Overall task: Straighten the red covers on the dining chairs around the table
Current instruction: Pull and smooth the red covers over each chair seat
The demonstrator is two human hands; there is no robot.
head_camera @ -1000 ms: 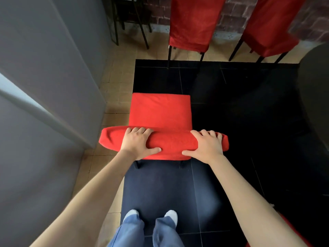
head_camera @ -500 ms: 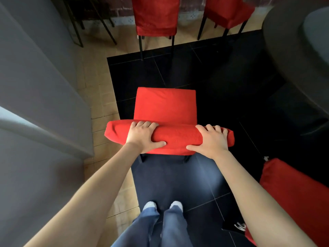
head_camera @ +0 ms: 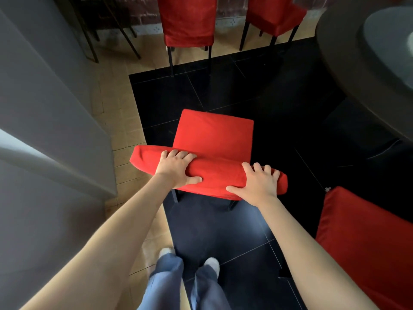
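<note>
Both hands grip the top edge of the nearest dining chair's backrest, which is wrapped in a red cover; the left hand curls over the rail left of centre, fingers on the far side and thumb on the near face; the right hand clasps it near the right end in the same way; the covered seat lies just beyond the hands, over black floor tiles; two more covered chairs stand farther off; another red cushion sits at lower right; a dark round desk fills the upper right; no writing is legible.
</note>
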